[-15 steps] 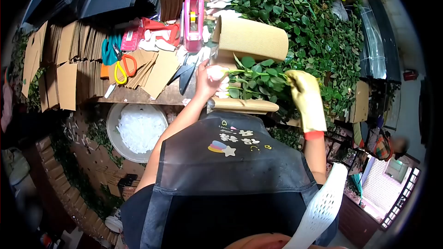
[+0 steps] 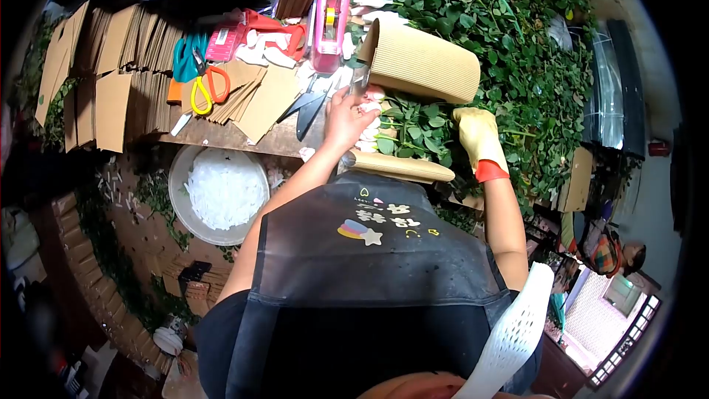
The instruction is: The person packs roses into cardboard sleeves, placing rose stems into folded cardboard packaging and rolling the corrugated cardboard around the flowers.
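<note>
Several pale pink roses (image 2: 373, 107) lie with leafy stems (image 2: 417, 129) between two parts of a corrugated cardboard sheet (image 2: 425, 63), one raised and curled behind, its rolled front edge (image 2: 402, 166) nearest me. My left hand (image 2: 348, 122) is bare and rests against the rose heads, its fingers apart. At the other end of the bunch, my right hand (image 2: 478, 137), in a pale yellow glove with a red cuff, curls around the stems. Its fingertips are partly hidden among leaves.
Black-bladed scissors (image 2: 310, 107), yellow-and-orange scissors (image 2: 209, 90), cardboard pieces (image 2: 269, 100) and a pink tape dispenser (image 2: 330, 29) lie left of the roses. A tub of white strips (image 2: 177, 207) stands below the table edge. Foliage (image 2: 517, 52) heaps up at right.
The rose held up by my left hand is now down among the other heads. My right hand has shifted slightly left and lower with the stems. The view has turned a little.
</note>
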A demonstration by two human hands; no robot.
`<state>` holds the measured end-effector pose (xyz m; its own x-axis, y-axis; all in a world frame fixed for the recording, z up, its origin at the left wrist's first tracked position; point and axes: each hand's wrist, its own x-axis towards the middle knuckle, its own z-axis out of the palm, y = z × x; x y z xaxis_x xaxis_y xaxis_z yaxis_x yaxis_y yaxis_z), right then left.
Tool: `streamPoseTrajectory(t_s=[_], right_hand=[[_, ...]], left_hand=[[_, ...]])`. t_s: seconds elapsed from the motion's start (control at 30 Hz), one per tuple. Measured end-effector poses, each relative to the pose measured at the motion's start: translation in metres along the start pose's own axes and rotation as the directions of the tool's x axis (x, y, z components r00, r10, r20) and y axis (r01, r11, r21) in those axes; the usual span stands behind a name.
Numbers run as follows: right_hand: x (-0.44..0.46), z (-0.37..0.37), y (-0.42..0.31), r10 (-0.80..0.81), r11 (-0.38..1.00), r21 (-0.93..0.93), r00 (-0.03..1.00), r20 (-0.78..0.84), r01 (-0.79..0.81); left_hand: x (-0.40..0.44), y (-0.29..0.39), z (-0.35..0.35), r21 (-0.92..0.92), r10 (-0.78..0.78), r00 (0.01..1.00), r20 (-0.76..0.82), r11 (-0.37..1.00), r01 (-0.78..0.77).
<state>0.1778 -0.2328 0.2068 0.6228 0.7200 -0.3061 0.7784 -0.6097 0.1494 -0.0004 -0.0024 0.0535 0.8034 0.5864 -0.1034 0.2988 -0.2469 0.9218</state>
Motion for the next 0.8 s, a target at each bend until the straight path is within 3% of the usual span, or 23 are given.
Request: streamPoseTrajectory(t_s=[0.1,0.2,0.27,0.4,0.47,0.5,0.53,0.6,0.63,0.67,0.73,0.8], right_hand=[[0.008,0.004,0.002,-0.013,0.999,-0.05,0.998,0.066,0.016],[-0.004,0.003,0.004,-0.02,0.995,0.1,1.0,-0.02,0.022],[-0.017,-0.006,0.008,0.049,0.97,0.243,0.981,-0.188,-0.002],[-0.065,-0.047,0.034,0.213,0.91,0.406,0.936,-0.28,-0.085],[-0.107,-0.054,0.071,0.252,0.88,0.441,0.96,-0.118,-0.177],[-0.129,-0.047,0.097,0.382,0.758,0.502,0.908,0.174,-0.416],[-0.152,-0.035,0.119,0.447,0.593,0.494,0.77,0.456,-0.636],[-0.194,-0.018,0.144,0.574,0.747,0.082,0.701,0.423,-0.66],[-0.202,-0.026,0.135,0.597,0.77,0.018,0.731,0.332,-0.637],[-0.197,-0.033,0.13,0.641,0.734,-0.014,0.686,0.345,-0.679],[-0.175,-0.053,0.095,0.565,0.818,0.151,0.824,-0.038,-0.554],[-0.128,-0.06,0.069,0.381,0.894,0.345,0.892,-0.246,-0.287]], left_hand=[[0.0,0.0,0.0,-0.005,0.01,1.0,-0.005,1.0,-0.01],[0.0,0.0,0.0,-0.018,-0.001,1.0,0.004,1.0,0.001],[-0.001,0.003,-0.001,-0.001,-0.014,1.0,-0.002,1.0,0.014],[-0.002,0.004,-0.002,0.011,-0.012,1.0,-0.002,1.0,0.012],[0.001,-0.007,0.001,-0.019,0.002,1.0,0.001,1.0,-0.002],[0.004,-0.014,0.002,-0.032,0.03,0.999,0.03,0.999,-0.029],[0.003,-0.012,-0.001,-0.02,0.026,0.999,0.031,0.999,-0.025],[0.004,-0.008,-0.004,-0.004,0.039,0.999,0.034,0.999,-0.038],[0.004,-0.009,-0.005,-0.015,0.052,0.998,0.026,0.999,-0.052],[0.003,-0.011,-0.005,-0.024,0.063,0.998,0.016,0.998,-0.063],[0.004,-0.002,-0.01,0.001,0.053,0.998,0.043,0.999,-0.053],[0.005,0.001,-0.015,0.004,0.051,0.995,0.081,0.999,-0.052]])
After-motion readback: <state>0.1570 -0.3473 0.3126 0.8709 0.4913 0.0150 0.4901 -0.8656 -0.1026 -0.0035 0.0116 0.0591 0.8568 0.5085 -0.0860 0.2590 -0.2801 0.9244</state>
